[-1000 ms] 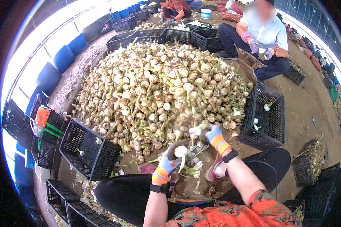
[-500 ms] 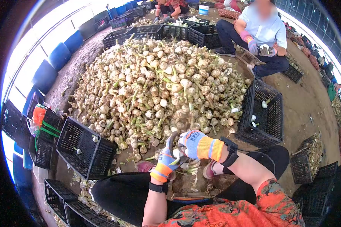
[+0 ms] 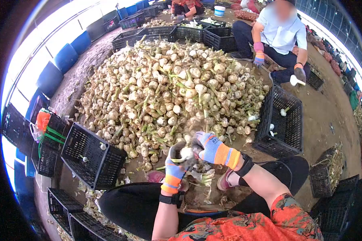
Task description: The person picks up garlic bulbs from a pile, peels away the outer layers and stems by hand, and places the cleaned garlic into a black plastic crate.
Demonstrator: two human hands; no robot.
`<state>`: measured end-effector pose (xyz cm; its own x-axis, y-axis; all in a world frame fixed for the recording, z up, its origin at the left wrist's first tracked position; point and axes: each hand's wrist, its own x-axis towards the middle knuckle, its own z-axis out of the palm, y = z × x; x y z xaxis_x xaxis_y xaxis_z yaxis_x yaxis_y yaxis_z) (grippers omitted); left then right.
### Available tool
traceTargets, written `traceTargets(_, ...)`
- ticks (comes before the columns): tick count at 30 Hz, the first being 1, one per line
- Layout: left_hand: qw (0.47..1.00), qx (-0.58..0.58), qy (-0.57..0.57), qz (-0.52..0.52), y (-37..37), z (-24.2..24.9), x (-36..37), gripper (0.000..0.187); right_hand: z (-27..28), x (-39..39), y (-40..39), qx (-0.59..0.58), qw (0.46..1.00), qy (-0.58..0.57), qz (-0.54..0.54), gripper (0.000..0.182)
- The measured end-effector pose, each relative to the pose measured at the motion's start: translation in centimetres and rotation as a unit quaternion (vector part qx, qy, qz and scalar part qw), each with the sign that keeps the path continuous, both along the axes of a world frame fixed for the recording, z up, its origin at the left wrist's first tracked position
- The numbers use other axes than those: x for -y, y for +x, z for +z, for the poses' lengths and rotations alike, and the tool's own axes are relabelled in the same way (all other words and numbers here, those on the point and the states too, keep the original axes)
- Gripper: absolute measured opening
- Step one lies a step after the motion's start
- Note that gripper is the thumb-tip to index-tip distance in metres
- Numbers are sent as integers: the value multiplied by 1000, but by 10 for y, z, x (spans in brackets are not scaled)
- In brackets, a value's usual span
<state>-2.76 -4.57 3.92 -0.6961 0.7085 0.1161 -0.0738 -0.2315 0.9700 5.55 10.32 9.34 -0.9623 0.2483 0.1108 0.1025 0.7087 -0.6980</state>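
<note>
My left hand (image 3: 175, 165), in a blue, orange and dark-palmed glove, is closed around a whitish garlic bulb (image 3: 186, 153) with its stem pointing left. Just right of the bulb, my right hand (image 3: 211, 148) in a matching glove has its fingers curled in. What those fingers hold, if anything, is hidden. Beyond both hands rises a large heap of garlic (image 3: 165, 92) with stems on. Loose peelings and leaves (image 3: 205, 178) lie on the ground below, between my shoes.
A black crate (image 3: 279, 120) with a few bulbs stands at the right, another crate (image 3: 93, 156) tilts at the left. Across the heap on the right sits a co-worker (image 3: 281, 34) with a white bulb in one gloved hand. More crates (image 3: 159, 33) line the far side.
My right hand has shifted slightly right and the bulb in my left hand now shows more white. The co-worker's hands have parted, one swinging out with a bulb. The view has shifted slightly.
</note>
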Motion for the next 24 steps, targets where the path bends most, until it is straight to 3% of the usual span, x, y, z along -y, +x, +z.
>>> traceTargets(1, 1000, -19, -14, 18, 1, 7, 2, 54, -2, -1, 1, -3, 1000, -14, -20, 30)
traceTargets(3, 994, 86, 18, 68, -4, -8, 1, 43, -6, -1, 4, -7, 999, -26, -42, 32)
traceTargets(4, 979, 180, 80, 53, 3, 19, 3, 32, -7, 3, 3, -45, 996, -57, -51, 25)
traceTargets(5, 979, 181, 80, 53, 3, 16, 3, 32, -9, 7, 4, -82, 991, -88, -59, 18)
traceTargets(7, 993, 63, 14, 99, -1, -2, 4, 27, -41, 5, -1, -86, 989, -70, -99, 21)
traceTargets(9, 996, 26, 8, 85, -8, -19, 7, 25, -64, -3, -6, -116, 970, 78, -197, 36)
traceTargets(10, 995, 61, -2, 81, -9, -15, 8, 24, -59, -10, -8, -9, 977, -15, -211, 38)
traceTargets(13, 994, 91, -12, 61, -12, -8, 13, 28, -76, -29, -8, 14, 955, -74, -289, 39)
traceTargets(14, 982, 178, 40, 51, -13, -8, 14, 31, -106, -37, -8, -5, 935, -143, -324, 38)
traceTargets(15, 959, 264, 93, 42, -14, -8, 13, 34, -114, -36, -4, -4, 935, -142, -324, 38)
traceTargets(17, 942, 296, 155, 43, -15, -13, 10, 39, -130, -31, 4, 158, 935, -75, -310, 41)
traceTargets(19, 910, 345, 228, 38, -18, -4, 8, 39, -156, -25, 15, 338, 935, 16, -101, 44)
traceTargets(20, 905, 363, 217, 43, -27, -15, 11, 38, -148, -20, 20, 353, 934, 3, -64, 42)
traceTargets(21, 931, 315, 146, 112, -40, -36, 17, 37, -140, -16, 25, 367, 930, -10, -28, 40)
traceTargets(22, 910, 357, 179, 109, -61, -50, 28, 37, -139, -17, 24, 335, 941, -11, -55, 43)
traceTargets(23, 904, 311, 266, 127, -60, 4, 32, 42, -144, -21, 18, 337, 940, -12, -54, 43)
traceTargets(24, 878, 322, 337, 112, -82, 6, 49, 53, -153, -28, 8, 286, 945, -13, -157, 44)
